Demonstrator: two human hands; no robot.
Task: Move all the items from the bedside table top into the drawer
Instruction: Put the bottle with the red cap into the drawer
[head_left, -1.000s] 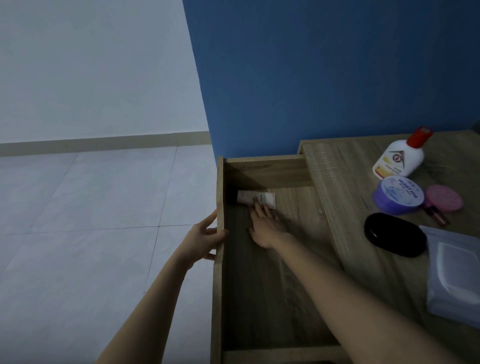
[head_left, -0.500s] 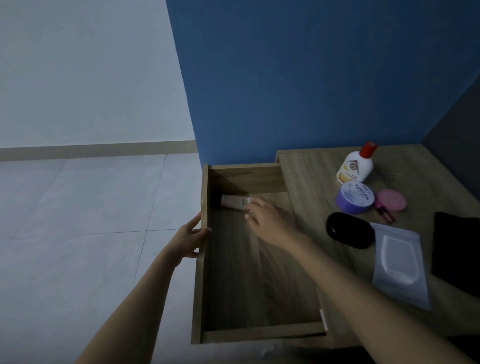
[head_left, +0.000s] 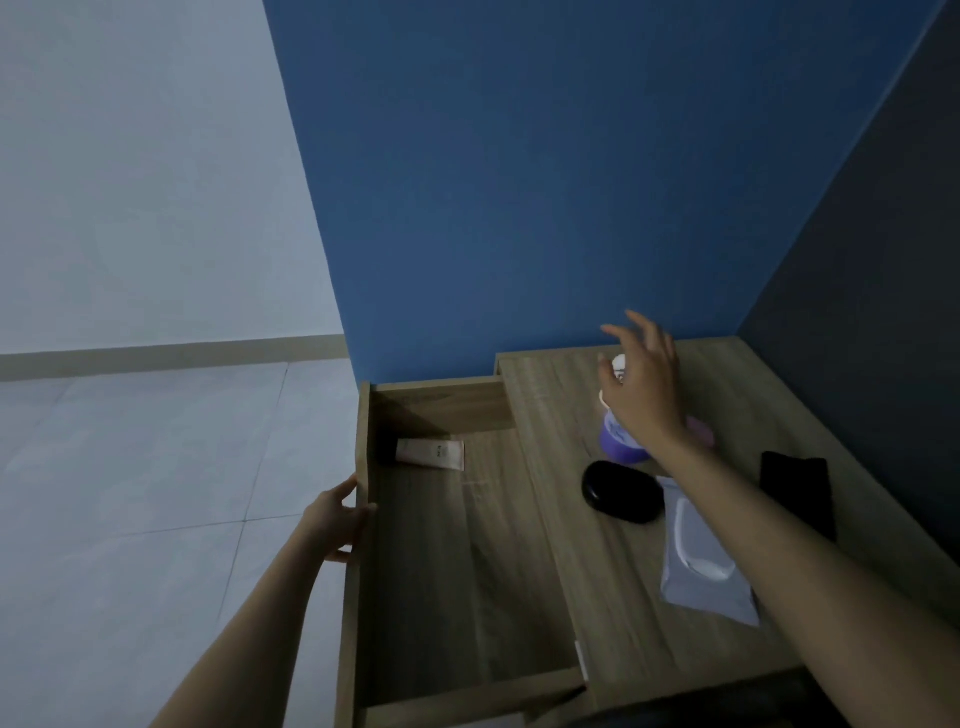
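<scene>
Against a blue wall, the desk carries the remaining clutter beside the open drawer, where one tube lies. The right hand, fingers spread and empty, hovers over a bottle; a hasty grab could topple it onto the purple jar. The left hand grips the drawer's side.

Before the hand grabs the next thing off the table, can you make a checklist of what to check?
1. Drawer open: ok.
2. Left hand steadying the drawer's side: ok.
3. Right hand empty, fingers spread: ok.
4. Room in the drawer beside the tube: ok.
5. White bottle upright: cannot tell, hand covers it.
6. Table top cleared: not ok; purple jar, black case and wipes pack remain.
</scene>
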